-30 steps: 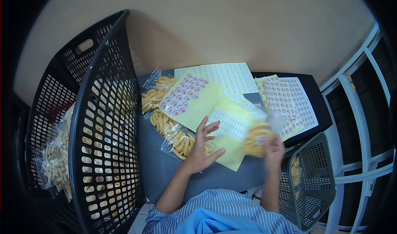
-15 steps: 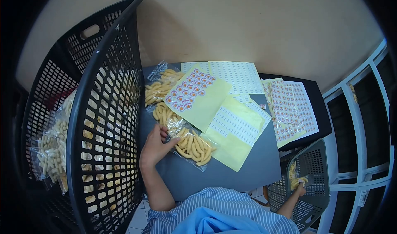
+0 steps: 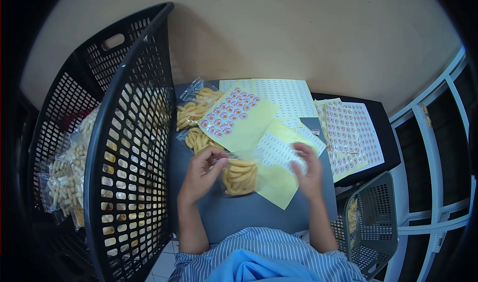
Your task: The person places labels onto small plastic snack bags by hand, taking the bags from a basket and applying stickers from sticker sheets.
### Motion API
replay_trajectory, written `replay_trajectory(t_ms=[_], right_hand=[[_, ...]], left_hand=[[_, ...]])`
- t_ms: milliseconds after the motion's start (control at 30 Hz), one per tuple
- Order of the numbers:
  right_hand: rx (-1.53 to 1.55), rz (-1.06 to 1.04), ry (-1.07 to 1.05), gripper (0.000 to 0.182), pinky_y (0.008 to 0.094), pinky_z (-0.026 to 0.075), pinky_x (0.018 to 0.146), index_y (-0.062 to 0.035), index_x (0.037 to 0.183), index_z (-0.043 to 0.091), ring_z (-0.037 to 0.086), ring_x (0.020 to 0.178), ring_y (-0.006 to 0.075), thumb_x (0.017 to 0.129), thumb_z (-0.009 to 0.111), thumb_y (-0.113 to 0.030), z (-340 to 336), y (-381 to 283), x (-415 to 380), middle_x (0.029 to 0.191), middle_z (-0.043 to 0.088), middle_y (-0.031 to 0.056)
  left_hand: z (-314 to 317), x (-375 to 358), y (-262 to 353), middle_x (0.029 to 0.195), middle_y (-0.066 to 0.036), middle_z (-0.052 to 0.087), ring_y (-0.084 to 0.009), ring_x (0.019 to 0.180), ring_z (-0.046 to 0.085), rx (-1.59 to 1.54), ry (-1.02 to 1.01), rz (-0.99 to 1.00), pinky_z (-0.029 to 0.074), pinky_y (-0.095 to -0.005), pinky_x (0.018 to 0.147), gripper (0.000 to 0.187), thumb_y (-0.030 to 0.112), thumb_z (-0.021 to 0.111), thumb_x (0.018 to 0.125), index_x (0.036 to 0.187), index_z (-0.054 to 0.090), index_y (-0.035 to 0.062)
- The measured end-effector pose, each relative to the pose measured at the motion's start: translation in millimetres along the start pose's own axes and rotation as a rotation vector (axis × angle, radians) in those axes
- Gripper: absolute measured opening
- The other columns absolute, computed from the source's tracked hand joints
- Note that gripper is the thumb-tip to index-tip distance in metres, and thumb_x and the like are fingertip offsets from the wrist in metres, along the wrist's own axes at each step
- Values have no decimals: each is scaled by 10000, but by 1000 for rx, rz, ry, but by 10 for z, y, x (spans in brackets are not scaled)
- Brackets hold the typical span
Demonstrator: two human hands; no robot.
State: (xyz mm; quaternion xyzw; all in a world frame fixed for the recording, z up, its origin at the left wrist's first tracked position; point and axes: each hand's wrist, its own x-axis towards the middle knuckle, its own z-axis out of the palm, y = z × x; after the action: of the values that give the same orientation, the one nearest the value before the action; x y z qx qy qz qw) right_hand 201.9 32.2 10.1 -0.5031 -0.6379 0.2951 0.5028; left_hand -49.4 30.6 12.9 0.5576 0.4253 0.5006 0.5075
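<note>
A clear plastic bag of curved yellow finger-shaped snacks (image 3: 240, 178) is tilted up above the grey table. My left hand (image 3: 203, 170) pinches its upper left edge. My right hand (image 3: 309, 172), somewhat blurred, is over the yellow-backed sheet of small printed labels (image 3: 276, 155), thumb and fingers apart with nothing visible between them. Behind the bag lies a yellow sheet with round orange-and-purple stickers (image 3: 230, 113). More snack bags (image 3: 196, 107) rest at the table's left, partly covered by that sheet.
A tall black perforated basket (image 3: 132, 147) stands on the left, with bags of pale snacks (image 3: 74, 167) in it. A grey-green basket (image 3: 373, 217) holding snack bags stands at lower right. More sticker sheets (image 3: 366, 132) lie at right, near a wall behind the table (image 3: 214, 217).
My right hand has come from the lower right basket, leaving a snack bag there, to above the label sheet. My left hand has lifted the front snack bag off the table.
</note>
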Motion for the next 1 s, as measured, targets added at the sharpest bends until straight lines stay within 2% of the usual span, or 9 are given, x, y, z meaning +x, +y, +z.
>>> replay_trajectory(t_ms=[67, 100, 133, 167, 267, 400, 467, 667, 1000], right_hand=[[166, -13, -212, 423, 311, 408, 833, 5, 1067, 493, 533, 956, 179, 688, 660, -79, 324, -137, 70, 974, 575, 93], [215, -54, -255, 338, 294, 430, 805, 13, 1010, 508, 553, 922, 166, 714, 648, -72, 435, -195, 96, 936, 587, 92], [353, 45, -253, 279, 275, 430, 792, 11, 987, 497, 552, 899, 151, 739, 614, -41, 517, -204, 99, 921, 574, 82], [490, 149, -249, 221, 256, 431, 780, 8, 964, 487, 551, 876, 137, 763, 580, -9, 569, -185, 94, 907, 560, 73], [536, 136, -169, 131, 240, 453, 717, 5, 886, 514, 566, 802, 110, 773, 579, -11, 639, -43, 101, 849, 579, 64], [547, 136, -157, 153, 233, 445, 711, 9, 906, 517, 555, 780, 101, 768, 583, -4, 640, 12, 84, 828, 572, 53], [648, 201, -170, 144, 229, 435, 725, 12, 902, 532, 548, 787, 100, 766, 581, 2, 649, 12, 88, 835, 573, 55], [611, 194, -189, 100, 242, 432, 746, 17, 866, 558, 548, 814, 105, 771, 576, -6, 620, 52, 18, 842, 576, 59], [522, 175, -206, 74, 228, 430, 720, 15, 840, 559, 556, 783, 102, 774, 571, -16, 633, -20, -3, 795, 583, 59]], left_hand=[[118, 18, -6, 826, -52, 540, -90, 781, 519, -20, 27, 75, 428, -226, 715, 102, 24, 516, 804, 893, 520, -27], [167, 25, -19, 839, -56, 531, -95, 800, 518, -48, 52, 144, 426, -226, 724, 102, 14, 511, 803, 897, 520, -26], [204, 28, -44, 860, -61, 519, -110, 829, 519, -53, 64, 171, 416, -238, 754, 177, 8, 504, 802, 977, 485, -13], [256, 41, -52, 860, -61, 519, -110, 829, 519, -51, 68, 173, 416, -238, 754, 177, 8, 504, 802, 977, 485, -13], [368, 73, -134, 852, -68, 531, -128, 821, 534, -172, 125, 135, 401, -279, 806, 384, 4, 534, 781, 1128, 369, 15], [418, 109, -194, 849, -81, 553, -121, 808, 553, -140, 153, 89, 434, -232, 752, 484, -37, 557, 750, 1174, 329, 13], [432, 116, -211, 814, -87, 570, -120, 779, 571, -257, 198, 83, 452, -226, 733, 537, -62, 577, 728, 1190, 312, 14], [501, 91, -223, 819, -85, 573, -119, 777, 570, -249, 117, 86, 457, -223, 721, 559, -64, 595, 716, 1192, 314, 15], [533, 73, -211, 828, -89, 586, -132, 809, 573, -237, 137, 67, 443, -255, 767, 574, -51, 600, 716, 1205, 306, 6]])
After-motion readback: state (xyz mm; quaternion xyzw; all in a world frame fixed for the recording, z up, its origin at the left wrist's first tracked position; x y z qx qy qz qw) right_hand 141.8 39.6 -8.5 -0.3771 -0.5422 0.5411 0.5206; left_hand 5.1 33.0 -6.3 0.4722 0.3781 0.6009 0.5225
